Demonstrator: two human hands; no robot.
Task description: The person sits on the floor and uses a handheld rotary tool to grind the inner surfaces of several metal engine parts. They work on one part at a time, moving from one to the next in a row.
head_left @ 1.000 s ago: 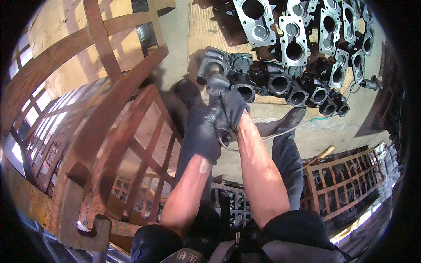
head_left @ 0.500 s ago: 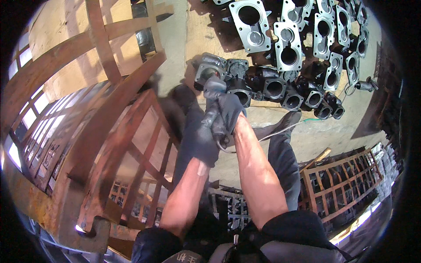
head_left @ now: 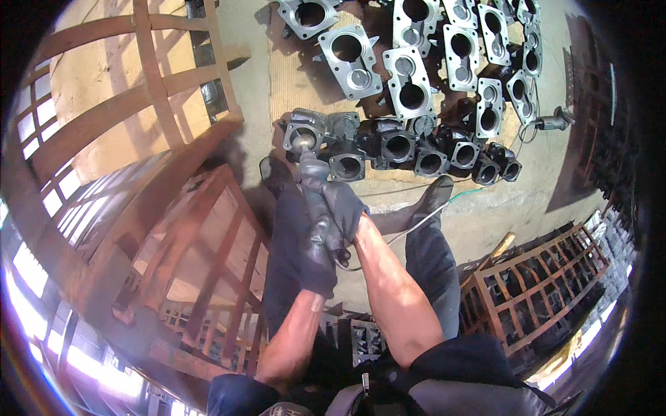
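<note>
Here, both of the person's gloved hands are closed around one dark handheld power tool, just on the near side of the corner casting, the landmark for all positions given. The left hand grips the tool's left flank; the right hand wraps it from the right, slightly farther forward. The tool's front end points into the round mouth of the corner casting, where a bright spot shows (the gloves hide much of the tool, so contact with the metal cannot be told). A pale cord leaves the tool's rear and runs to the right of the corner casting, turning green along its far part.

To the right of the corner casting extends a row of dark round-mouthed castings, the nearest just beside it. Beyond it lie larger castings with flat silvery faces, on a tan ribbed sheet. Well to its right, a grey cylindrical device rests beside a looped wire. To its left stands a rusty cage; well to its near right stands a second, lower rusty crate.
</note>
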